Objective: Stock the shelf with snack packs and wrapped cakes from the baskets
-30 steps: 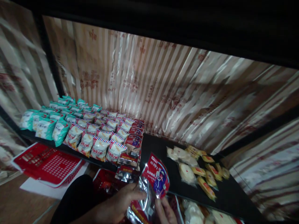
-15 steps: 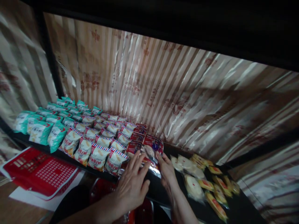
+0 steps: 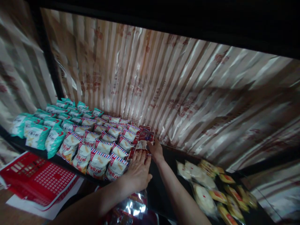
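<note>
- Pouch (image 3: 145, 137), red, sits at the right end of the rows, over the line of red pouches (image 3: 144, 128); the last of these shows just behind it.
- Half a second ago it stood at that line's right side with its silvery base showing; a second ago it was in both hands, in front of the shelf. Now it is farther back and partly hides the line.
- Left hand (image 3: 140, 171): flat, fingers stretched and close together, fingertips at the pouch's lower edge.
- Right hand (image 3: 156, 150): thumb at the pouch's right edge, fingers partly hidden; whether it grips cannot be told.
- White packets (image 3: 98, 164) with striped tops stand in rows just left of the pouch.
- Teal packets (image 3: 36, 137) fill the shelf's left end, beside the white ones.
- Shelf (image 3: 172, 153), black, bears all of these.
- Pale cakes (image 3: 203, 198) in clear bags lie well right of the pouch, beside yellow packs (image 3: 234, 204).
- Silvery plastic (image 3: 134, 207) shows below the left hand; its contents are too blurred to tell.
- Red basket (image 3: 22, 195) with slotted walls is at lower left, over a white sheet (image 3: 28, 206); its contents cannot be made out.
</note>
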Demonstrator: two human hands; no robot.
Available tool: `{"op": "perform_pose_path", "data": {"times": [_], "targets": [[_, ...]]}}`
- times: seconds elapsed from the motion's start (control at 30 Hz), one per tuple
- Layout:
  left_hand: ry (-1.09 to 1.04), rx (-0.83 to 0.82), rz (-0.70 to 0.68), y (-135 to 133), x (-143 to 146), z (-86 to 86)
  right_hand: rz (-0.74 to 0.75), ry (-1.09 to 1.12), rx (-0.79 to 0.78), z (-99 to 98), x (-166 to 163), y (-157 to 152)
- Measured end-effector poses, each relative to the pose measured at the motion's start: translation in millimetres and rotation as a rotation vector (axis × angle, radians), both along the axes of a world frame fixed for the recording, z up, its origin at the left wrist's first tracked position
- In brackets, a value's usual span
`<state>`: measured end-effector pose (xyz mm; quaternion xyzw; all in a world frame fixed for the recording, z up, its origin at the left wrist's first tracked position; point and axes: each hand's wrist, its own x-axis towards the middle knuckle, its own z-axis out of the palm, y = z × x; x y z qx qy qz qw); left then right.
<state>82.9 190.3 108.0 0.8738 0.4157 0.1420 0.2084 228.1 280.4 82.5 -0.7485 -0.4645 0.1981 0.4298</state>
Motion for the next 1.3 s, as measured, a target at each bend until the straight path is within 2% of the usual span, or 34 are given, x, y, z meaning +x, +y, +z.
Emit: {"op": "perform_pose_path", "data": {"times": [0.13,0.27,0.43,0.63,0.83,0.93,1.07,1.2,1.3], "targets": [[0.056,-0.042,-0.004,7.7,1.7,3.2,-0.039,-0.245,-0.124,4.7,-6.1,7.2],[0.071,-0.062,0.006,15.6,5.8,-1.5,-0.024,-0.355,-0.238,5.9,-11.1,12.1],[0.074,-0.081,0.015,22.0,5.3,-6.3,-0.012,-0.388,-0.278,1.4,-13.5,20.1],[0.092,0.021,0.007,29.0,4.6,-12.8,-0.045,-0.415,-0.293,-3.1,-15.3,24.3],[0.121,0.05,0.035,34.8,7.0,-17.9,-0.029,-0.438,-0.311,-4.0,-14.9,21.2],[0.115,0.043,0.047,35.1,5.7,-17.3,0.051,-0.433,-0.242,-4.7,-13.5,15.4],[0.096,0.034,0.054,30.0,4.0,-14.0,0.106,-0.336,-0.02,-6.4,-8.7,-2.0],[0.067,0.013,0.036,16.6,4.6,-10.2,0.042,-0.164,0.136,-10.4,-3.4,-37.7],[0.003,0.097,0.006,-2.2,2.5,-8.9,-0.072,0.015,0.266,-16.2,-3.1,-76.4]]}}
